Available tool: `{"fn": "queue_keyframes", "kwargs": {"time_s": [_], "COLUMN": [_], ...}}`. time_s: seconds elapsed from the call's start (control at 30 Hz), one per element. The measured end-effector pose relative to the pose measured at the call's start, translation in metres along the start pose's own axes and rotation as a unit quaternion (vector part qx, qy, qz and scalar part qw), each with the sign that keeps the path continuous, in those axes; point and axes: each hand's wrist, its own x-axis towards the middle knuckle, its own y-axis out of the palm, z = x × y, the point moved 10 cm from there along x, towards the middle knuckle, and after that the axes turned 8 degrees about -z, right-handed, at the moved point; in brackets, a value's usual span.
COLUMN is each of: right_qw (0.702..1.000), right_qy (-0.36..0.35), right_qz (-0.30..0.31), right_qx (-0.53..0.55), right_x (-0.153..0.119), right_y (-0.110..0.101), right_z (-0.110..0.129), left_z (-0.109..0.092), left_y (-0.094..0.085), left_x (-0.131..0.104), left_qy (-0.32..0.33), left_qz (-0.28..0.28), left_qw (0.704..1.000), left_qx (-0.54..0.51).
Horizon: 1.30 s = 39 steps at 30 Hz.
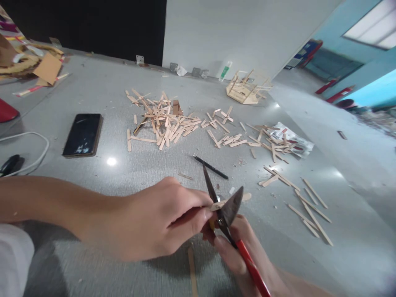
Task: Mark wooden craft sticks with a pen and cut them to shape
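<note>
We face a grey table [102, 171] with scattered sticks [168, 123]. Our left hand [157, 218] pinches firmly; our right hand [244, 247] grips red-handled shears [220, 222]. A phone [82, 135] lies left. The pinched stick [246, 197] crosses between the open blades.

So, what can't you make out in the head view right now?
All in the head view:
- Near end of the held stick: hidden by the left hand.
- Shears' second handle: hidden by the right hand.
- Tip of the red handle: cut off by the bottom edge.
- Red object: cut off by the left edge.
- Packet print: too small and blurred.
</note>
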Motion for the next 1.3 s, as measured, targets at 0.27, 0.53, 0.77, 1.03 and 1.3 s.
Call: {"fn": "queue_keyframes", "kwargs": {"time_s": [0.27, 0.53, 0.77, 1.03, 1.3], "right_qw": [1.0, 0.999, 0.998, 0.998, 0.999], "right_qy": [-0.005, 0.013, 0.045, 0.048, 0.023], "right_qz": [-0.003, 0.001, 0.017, 0.015, 0.024], "right_qx": [-0.03, -0.031, -0.033, -0.031, -0.043], "right_x": [-0.001, -0.002, -0.004, -0.002, -0.003], "right_y": [-0.002, -0.002, 0.0, -0.002, -0.001], "right_z": [0.001, -0.001, -0.006, -0.004, -0.005], "left_z": [0.001, 0.001, 0.001, 0.003, 0.001], "left_y": [-0.001, 0.001, 0.001, 0.001, 0.001], "left_x": [0.0, 0.0, -0.001, -0.001, 0.0], "left_qy": [0.008, -0.002, 0.004, 0.001, -0.007], "left_qz": [-0.008, -0.01, -0.009, -0.014, -0.014], "left_qw": [1.0, 1.0, 1.0, 1.0, 1.0], "left_qx": [0.001, 0.009, 0.009, 0.002, 0.003]}}
